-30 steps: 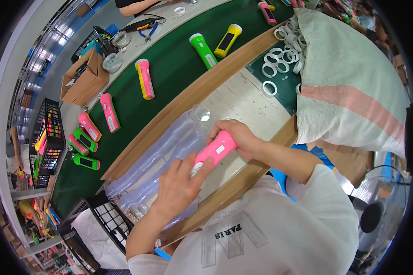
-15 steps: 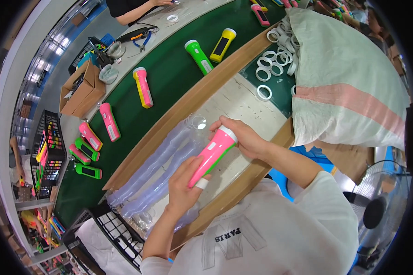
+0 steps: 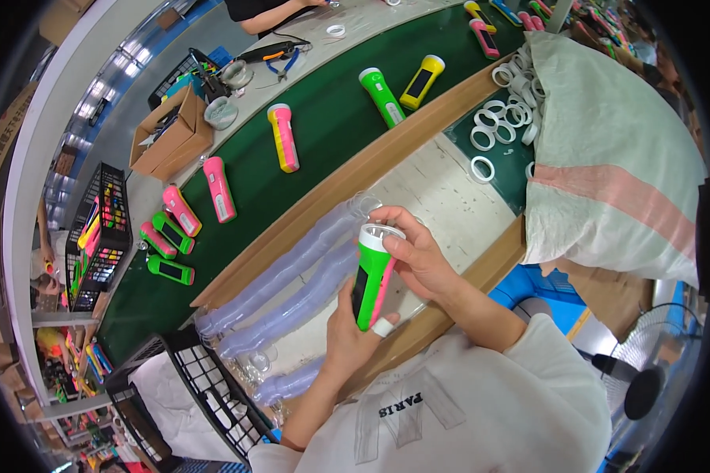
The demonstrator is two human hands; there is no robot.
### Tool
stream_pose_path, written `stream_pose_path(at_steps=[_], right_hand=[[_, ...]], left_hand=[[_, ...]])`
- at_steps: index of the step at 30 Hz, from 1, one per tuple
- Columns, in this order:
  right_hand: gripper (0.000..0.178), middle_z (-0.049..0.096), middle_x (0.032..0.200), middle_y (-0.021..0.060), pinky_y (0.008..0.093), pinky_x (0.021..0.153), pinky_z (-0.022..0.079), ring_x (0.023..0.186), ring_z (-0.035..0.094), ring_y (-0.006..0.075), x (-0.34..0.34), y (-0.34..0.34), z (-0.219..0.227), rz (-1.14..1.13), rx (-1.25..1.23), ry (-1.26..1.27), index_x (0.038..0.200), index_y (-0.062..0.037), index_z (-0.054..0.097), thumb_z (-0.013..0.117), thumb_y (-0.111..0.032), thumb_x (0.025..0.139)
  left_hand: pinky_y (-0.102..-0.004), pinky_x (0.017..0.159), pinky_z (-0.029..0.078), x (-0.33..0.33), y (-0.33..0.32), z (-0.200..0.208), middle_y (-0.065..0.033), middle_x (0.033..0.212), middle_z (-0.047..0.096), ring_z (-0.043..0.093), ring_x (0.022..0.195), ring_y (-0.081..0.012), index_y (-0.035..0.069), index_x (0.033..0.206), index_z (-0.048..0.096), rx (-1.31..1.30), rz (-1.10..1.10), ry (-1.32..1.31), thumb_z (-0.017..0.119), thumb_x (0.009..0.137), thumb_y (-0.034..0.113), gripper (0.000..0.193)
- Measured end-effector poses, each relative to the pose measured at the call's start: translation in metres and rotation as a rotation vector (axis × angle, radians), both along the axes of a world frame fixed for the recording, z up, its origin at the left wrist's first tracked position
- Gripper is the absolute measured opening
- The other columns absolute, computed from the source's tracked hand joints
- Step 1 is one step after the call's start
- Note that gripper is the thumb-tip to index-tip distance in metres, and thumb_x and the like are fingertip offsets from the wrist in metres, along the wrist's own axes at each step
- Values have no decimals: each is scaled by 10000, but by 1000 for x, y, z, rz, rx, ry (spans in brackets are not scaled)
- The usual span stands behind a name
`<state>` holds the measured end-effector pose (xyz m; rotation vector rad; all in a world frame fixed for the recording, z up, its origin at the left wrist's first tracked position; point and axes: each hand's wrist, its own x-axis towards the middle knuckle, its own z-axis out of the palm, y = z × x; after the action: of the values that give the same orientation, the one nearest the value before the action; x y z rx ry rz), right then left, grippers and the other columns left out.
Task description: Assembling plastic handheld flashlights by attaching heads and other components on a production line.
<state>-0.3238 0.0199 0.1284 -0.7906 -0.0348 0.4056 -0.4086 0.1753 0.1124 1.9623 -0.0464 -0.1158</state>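
Upright in front of me is a green and pink flashlight (image 3: pixel 370 288) with a white head ring and a dark panel on its side. My left hand (image 3: pixel 350 335) is wrapped round its lower body; a white band sits on the thumb. At the top, my right hand (image 3: pixel 424 258) grips the head, thumb and fingers at the rim, where a clear lens shows. Just beyond the hands lie long rows of nested clear plastic lenses (image 3: pixel 280 288) in thin bluish film. A loose clear lens (image 3: pixel 364 206) is at the far end of one row.
A green conveyor belt (image 3: pixel 248 229) carries several flashlights behind a wooden rail (image 3: pixel 315 193). White rings (image 3: pixel 482 169) lie beside a large woven sack (image 3: pixel 607 158) at right. A black crate (image 3: pixel 205 378) stands at lower left. Across the belt, a co-worker's arm (image 3: pixel 280 16) shows.
The flashlight has turned from its pink side to its green side and now stands more upright. My right hand has moved onto the head's rim. The whole view has shifted somewhat.
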Motion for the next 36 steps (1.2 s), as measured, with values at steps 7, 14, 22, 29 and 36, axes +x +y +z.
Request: stream_pose_path(at_steps=[7,14,22,29,36], right_hand=[[246,606,1035,149,411,951,490,1041,630,308,-10,3,5,52,211,-93,905,-128,477,695,-189,809],[236,588,1007,152,399,905,485,1007,629,306,-15,-2,-11,-138,-125,-248,899,-111,450,661,-125,795],[434,585,1130,140,361,878,483,1073,577,240,33,-42,-31,-398,-679,-204,1203,-56,503,703,-204,848],[464,535,1180,239,450,845,471,1035,535,378,77,-156,-66,-614,-2272,-496,1103,-40,588,712,-373,804],[240,605,927,188,421,768,476,905,569,338,77,-151,-60,-538,-2062,-596,882,-31,641,711,-244,798]], left_hand=[[-264,495,423,-26,-7,22,-32,802,548,530,587,-116,44,1209,473,-1277,-317,808,709,729,72,536],[-457,695,528,-2,-3,-6,-249,887,647,656,811,-424,20,1209,451,140,-68,23,676,706,59,552],[-407,796,513,51,3,-18,-231,1042,625,641,936,-337,-13,1295,389,88,-29,63,768,760,199,689],[-377,885,494,146,3,2,-150,1297,535,585,1047,-260,98,1409,400,-23,9,-229,674,865,212,620],[-443,913,425,151,-26,-36,-126,1202,577,475,1168,-318,70,1183,617,837,-470,-444,715,760,131,439]])
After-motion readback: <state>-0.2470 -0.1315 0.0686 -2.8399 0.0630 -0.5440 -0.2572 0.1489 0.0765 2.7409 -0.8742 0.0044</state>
